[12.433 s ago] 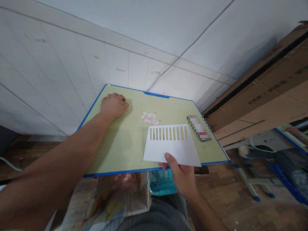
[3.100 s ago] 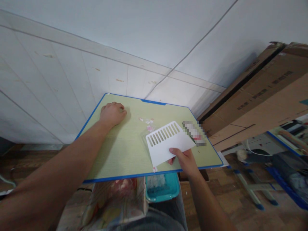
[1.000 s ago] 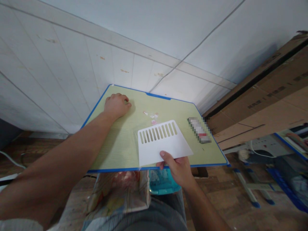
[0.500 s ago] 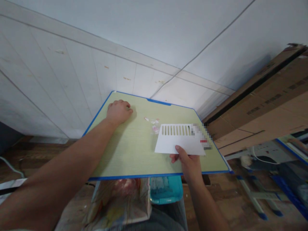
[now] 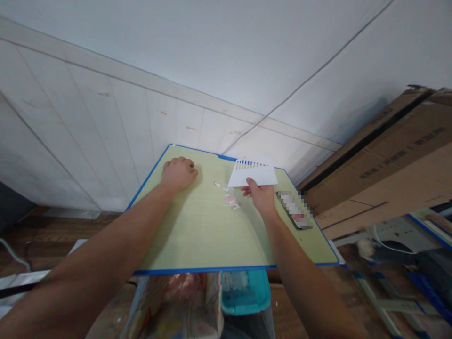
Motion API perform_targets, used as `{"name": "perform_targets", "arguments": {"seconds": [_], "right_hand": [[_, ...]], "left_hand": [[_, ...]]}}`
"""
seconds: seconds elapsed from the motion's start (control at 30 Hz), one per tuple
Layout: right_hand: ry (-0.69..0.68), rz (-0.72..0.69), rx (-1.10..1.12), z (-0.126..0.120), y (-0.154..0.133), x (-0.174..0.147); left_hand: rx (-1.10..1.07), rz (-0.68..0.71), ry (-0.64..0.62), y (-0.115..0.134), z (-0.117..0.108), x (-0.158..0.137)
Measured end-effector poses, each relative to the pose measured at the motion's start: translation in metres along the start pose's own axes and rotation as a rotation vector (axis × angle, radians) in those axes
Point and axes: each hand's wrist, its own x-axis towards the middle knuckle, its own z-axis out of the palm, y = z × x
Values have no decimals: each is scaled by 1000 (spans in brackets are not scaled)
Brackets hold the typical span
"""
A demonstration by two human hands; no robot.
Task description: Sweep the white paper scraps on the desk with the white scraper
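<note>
My right hand (image 5: 263,197) pinches the near edge of a white card with a row of slots (image 5: 253,177), thumb on top and fingers underneath. The card is raised over the far part of the green tabletop (image 5: 197,226). On the left side of that top rests my left hand (image 5: 179,174), its fingers curled in; what they hold, if anything, is hidden. Between the hands lie small pink and white scraps (image 5: 231,200), some looking like clear plastic. Right of my right wrist is a flat, dark-edged object (image 5: 294,209), blurred over.
A blue edge (image 5: 212,270) runs round the tabletop. Beyond it rises a white panelled wall (image 5: 183,110) with a cable (image 5: 300,87). Tall cardboard boxes (image 5: 395,165) lean at right. Below the near edge are a turquoise container (image 5: 247,308) and an open bag (image 5: 183,306).
My right hand has moved the slotted card away from me and slightly left, uncovering more scraps and the dark-edged object. My left hand keeps its place on the tabletop.
</note>
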Motion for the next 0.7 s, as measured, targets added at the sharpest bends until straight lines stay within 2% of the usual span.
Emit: {"name": "perform_targets", "arguments": {"seconds": [0.13,0.7], "right_hand": [[6,-18,-9,0,4,9],[-50,-25,16,5,6,-10]], "left_hand": [[15,3,-3,1,0,0],[11,11,9,0,-1,0]]}}
